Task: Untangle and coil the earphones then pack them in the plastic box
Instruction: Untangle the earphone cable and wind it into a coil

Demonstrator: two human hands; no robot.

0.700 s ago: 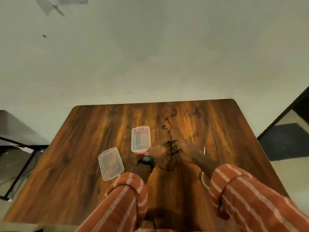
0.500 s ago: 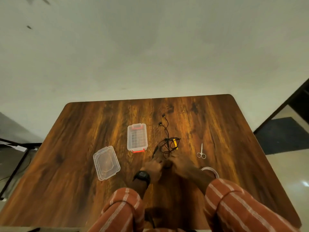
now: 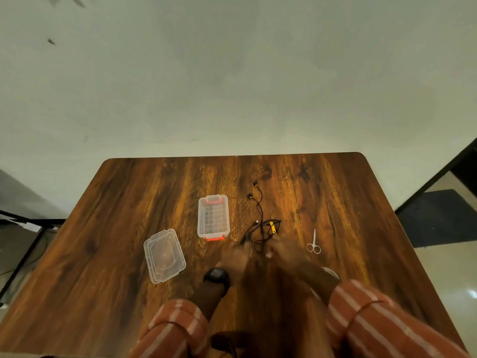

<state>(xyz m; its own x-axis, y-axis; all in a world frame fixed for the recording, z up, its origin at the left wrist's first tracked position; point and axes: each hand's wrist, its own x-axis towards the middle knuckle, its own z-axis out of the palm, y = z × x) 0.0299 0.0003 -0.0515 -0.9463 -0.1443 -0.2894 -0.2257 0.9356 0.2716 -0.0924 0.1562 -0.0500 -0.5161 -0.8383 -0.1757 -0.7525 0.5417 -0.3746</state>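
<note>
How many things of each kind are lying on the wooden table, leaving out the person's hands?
Plastic box, open: 1
Loose lid: 1
Tangled earphones: 1
Small scissors: 1
White ring-shaped item, mostly hidden behind the right arm, possibly tape: 1
Total: 5

Dim, warm indoor light. A soft sheen brightens the desk towards its far edge, while the near edge falls into shadow. Both hands are smeared by motion blur. Wide-angle distortion bends the desk's edges.
</note>
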